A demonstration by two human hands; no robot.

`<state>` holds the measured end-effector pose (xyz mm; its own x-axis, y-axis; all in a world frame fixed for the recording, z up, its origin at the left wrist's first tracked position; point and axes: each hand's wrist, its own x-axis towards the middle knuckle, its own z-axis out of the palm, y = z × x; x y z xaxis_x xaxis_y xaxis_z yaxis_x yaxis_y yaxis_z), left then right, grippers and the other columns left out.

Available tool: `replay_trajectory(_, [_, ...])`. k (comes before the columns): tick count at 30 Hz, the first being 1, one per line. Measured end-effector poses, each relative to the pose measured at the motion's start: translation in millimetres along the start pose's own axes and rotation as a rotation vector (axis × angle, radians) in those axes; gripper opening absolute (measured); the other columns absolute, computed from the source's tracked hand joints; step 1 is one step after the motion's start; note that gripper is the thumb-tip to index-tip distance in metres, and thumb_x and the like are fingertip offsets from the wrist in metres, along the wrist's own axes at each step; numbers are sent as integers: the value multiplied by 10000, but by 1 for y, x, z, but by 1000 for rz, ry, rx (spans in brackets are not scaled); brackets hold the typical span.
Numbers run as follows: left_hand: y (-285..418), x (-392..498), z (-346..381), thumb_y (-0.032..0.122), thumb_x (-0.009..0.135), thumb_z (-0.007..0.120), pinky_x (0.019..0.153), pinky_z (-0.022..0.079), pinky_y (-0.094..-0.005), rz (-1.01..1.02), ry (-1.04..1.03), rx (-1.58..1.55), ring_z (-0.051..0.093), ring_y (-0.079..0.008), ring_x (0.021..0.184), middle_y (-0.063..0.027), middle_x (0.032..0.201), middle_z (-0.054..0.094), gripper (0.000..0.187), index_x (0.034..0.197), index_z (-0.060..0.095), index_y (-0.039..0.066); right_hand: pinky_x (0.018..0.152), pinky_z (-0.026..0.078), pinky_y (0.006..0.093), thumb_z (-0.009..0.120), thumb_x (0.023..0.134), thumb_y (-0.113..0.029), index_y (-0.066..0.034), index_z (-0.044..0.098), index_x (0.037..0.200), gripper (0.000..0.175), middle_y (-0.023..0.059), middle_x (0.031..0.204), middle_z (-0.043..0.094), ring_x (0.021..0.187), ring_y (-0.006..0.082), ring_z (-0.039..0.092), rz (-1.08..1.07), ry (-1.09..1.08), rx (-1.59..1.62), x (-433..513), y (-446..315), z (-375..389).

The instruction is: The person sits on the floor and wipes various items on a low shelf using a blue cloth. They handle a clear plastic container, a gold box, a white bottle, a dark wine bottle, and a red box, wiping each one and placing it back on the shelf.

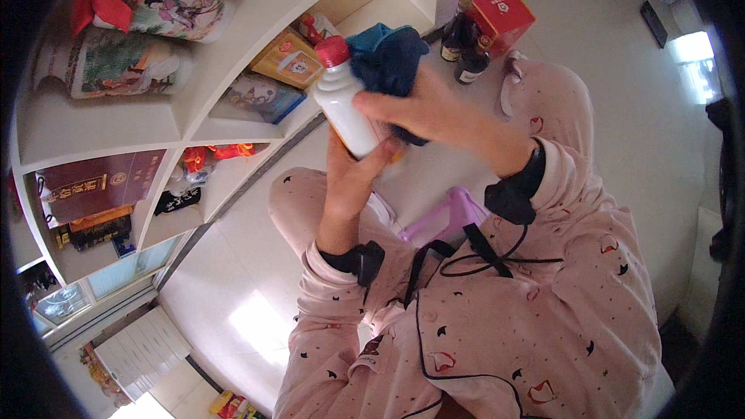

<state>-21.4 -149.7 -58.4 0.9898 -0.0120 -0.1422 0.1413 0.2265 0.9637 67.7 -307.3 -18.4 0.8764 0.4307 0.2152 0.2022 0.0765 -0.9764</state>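
Note:
A white bottle with a red cap (pixel 344 106) is tilted in front of the shelves. My left hand (pixel 353 171) grips its lower part from below. My right hand (pixel 416 106) is at the bottle's right side, its thumb reaching across the bottle, and holds a dark blue and teal cloth (pixel 387 58) bunched beside the bottle's neck. The right hand is slightly blurred, and its fingers are partly hidden behind the cloth. Black bands circle both wrists.
White shelving (pixel 192 128) on the left holds painted ceramic bottles (pixel 131 67), a yellow box (pixel 288 59) and a maroon box (pixel 102 186). Dark glass bottles (pixel 472 63) and a red box (pixel 502 14) stand at the shelf's far end. A purple plastic stool (pixel 451 215) is between my legs.

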Motion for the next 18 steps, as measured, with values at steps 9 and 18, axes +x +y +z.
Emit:
replay_trajectory(9, [-46,16,-27,224,833,827,1101,421,-402,127,88,-28,562,-253,1245,-97,1351,580,723,1436,467,52,1053,385,581,750,773,-345,-142,584,1338,623,222,1293,553,1211,489,503,-381,67,-642,-18,10,25])
replay_trajectory(18, [9,-1,1,141,796,850,1068,448,-386,116,128,-264,571,-244,1230,-112,1348,562,808,1450,397,1,916,492,310,576,984,-570,-47,625,1282,604,67,1133,672,1042,141,587,345,-155,391,-8,5,-4])
